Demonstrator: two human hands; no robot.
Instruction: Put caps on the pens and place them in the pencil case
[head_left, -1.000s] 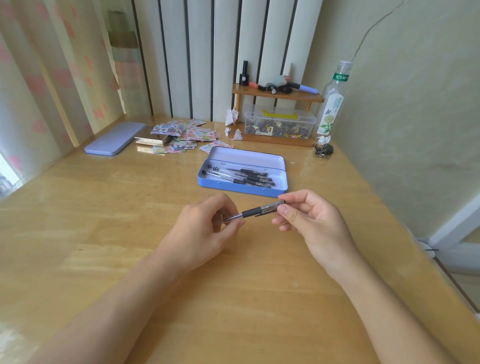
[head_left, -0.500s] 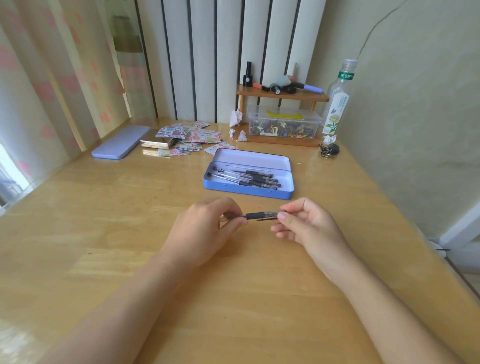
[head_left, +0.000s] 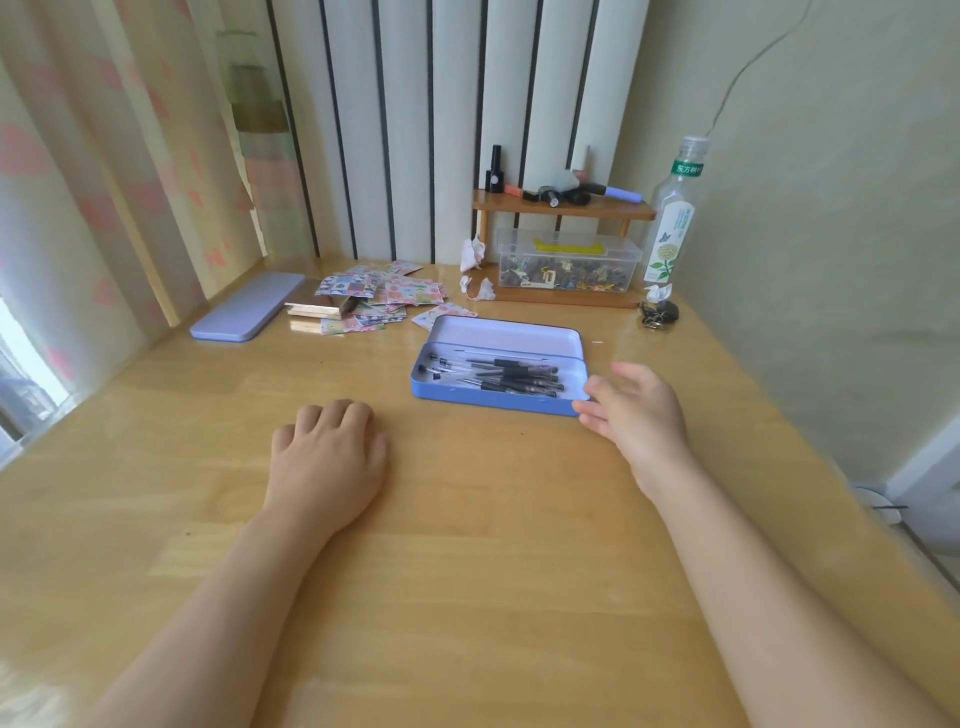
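A blue tin pencil case (head_left: 493, 402) lies open on the wooden desk, with several capped black pens (head_left: 511, 376) side by side inside it. My right hand (head_left: 636, 415) hovers just right of the case's near right corner, fingers spread and empty, slightly blurred. My left hand (head_left: 327, 452) rests palm down on the desk, left of and nearer than the case, fingers curled under, holding nothing that I can see.
The case's lilac lid (head_left: 247, 313) lies at the far left. Sticker sheets (head_left: 384, 296) are scattered behind the case. A wooden shelf (head_left: 563, 208), a clear plastic box (head_left: 566, 265), a bottle (head_left: 672, 213) and keys (head_left: 658, 312) stand at the back right.
Both hands held one pen between them before. Now that pen is out of my hands, the right hand is open beside the case and the left has dropped to the desk.
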